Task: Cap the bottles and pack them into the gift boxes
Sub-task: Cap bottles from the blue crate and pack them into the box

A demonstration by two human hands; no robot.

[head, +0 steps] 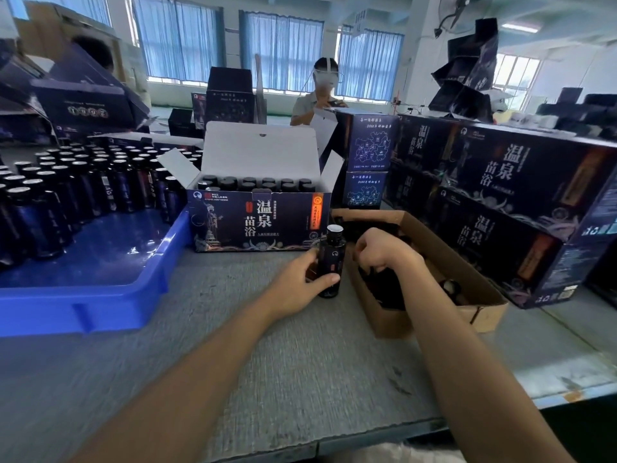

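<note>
Blue tray (100,309): uncapped bottles (50,222), upright. Open gift box (257,222) behind, rows of capped ones inside. Left hand (300,282) grips a bottle (331,259) standing on the table, no cap. Right hand (380,250) curled over the carton (434,248); contents can't tell. Packed boxes (521,195) stacked right.

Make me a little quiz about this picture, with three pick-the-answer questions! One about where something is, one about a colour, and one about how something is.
1. Where is the right hand?
A) over the brown cardboard box
B) inside a bucket
C) under the table

2. What colour is the big tray?
A) red
B) blue
C) green

3. The gift box behind the bottle in the left hand is:
A) open
B) taped shut
C) squashed flat

Answers:
1 A, the hand hangs above the cardboard box.
2 B, its rim and floor are blue.
3 A, its lid flap stands up.
</note>
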